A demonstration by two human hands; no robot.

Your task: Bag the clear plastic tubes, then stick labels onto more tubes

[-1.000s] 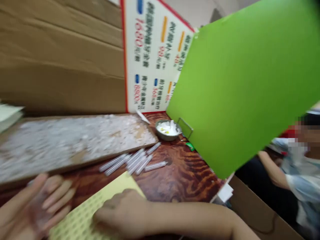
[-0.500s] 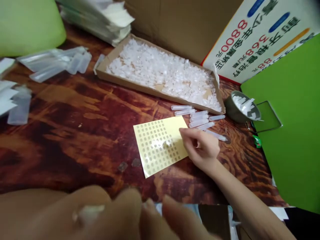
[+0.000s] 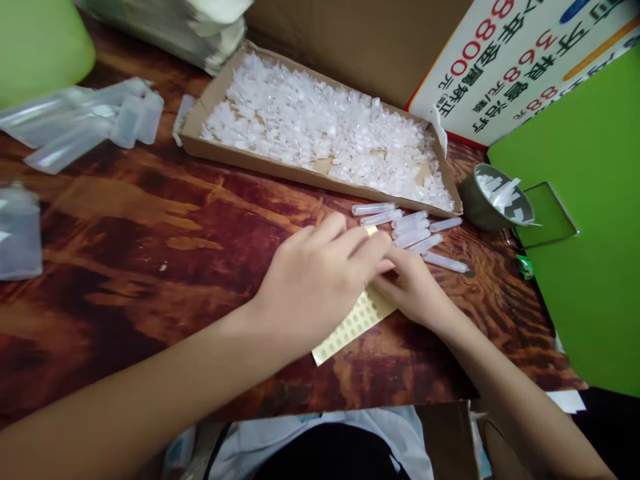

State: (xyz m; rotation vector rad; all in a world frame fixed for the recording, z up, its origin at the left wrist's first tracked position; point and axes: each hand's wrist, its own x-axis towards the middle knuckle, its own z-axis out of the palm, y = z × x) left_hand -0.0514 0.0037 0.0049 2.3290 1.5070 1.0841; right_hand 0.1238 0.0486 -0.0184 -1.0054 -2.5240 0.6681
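A pale yellow sheet of small round stickers lies on the wooden table, mostly covered by my hands. My left hand reaches across it with bent, closed fingers, their tips meeting my right hand. My right hand is closed at the sheet's right side, thumb and forefinger drawn together. Whatever sits between the fingertips is hidden where the hands overlap. Just beyond them lie several translucent plastic tubes, loosely grouped in front of the cardboard tray.
A shallow cardboard tray full of small clear plastic pieces stands behind. At right is a grey metal pot with white strips and a wire handle. Clear plastic containers lie at left, near a green-yellow container. A printed board leans behind.
My left hand has moved from close before the camera to the sheet and met my right hand there. The right hand remains at the sheet; the view has shifted slightly.
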